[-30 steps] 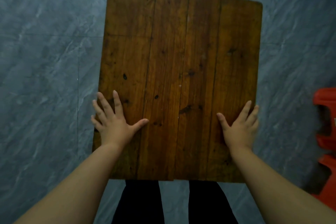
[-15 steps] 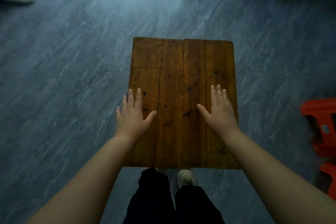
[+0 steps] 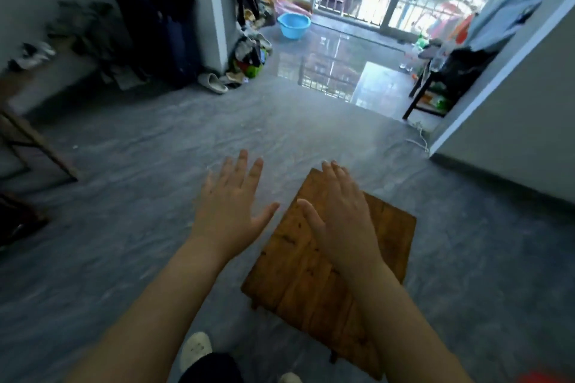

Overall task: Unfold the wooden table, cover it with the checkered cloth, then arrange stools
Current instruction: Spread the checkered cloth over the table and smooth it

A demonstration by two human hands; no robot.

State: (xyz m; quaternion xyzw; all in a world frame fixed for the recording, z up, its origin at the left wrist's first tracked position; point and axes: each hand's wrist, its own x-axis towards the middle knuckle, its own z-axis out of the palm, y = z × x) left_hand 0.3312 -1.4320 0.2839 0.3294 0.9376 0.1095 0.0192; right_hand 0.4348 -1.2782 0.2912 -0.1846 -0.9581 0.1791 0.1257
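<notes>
The wooden table point(image 3: 314, 283) stands unfolded on the grey floor, low and right of centre, its brown plank top facing up. My left hand point(image 3: 231, 205) hovers open over the floor just left of the table, fingers spread, holding nothing. My right hand point(image 3: 339, 218) is open above the table's far end, palm down; I cannot tell if it touches the wood. A blurred red shape, probably a stool point(image 3: 541, 378), shows at the bottom right corner. No checkered cloth is in view.
A white wall corner point(image 3: 504, 121) juts in at the right. A wooden bench frame point(image 3: 34, 146) stands at the left. Slippers point(image 3: 213, 82), a clothes pile and a dark suitcase point(image 3: 161, 31) sit by the far pillar. A blue basin point(image 3: 294, 25) is near the balcony door.
The view has swung up from the tabletop to the room. Both hands have lifted off the table; the left hand now hangs beside it over the floor.
</notes>
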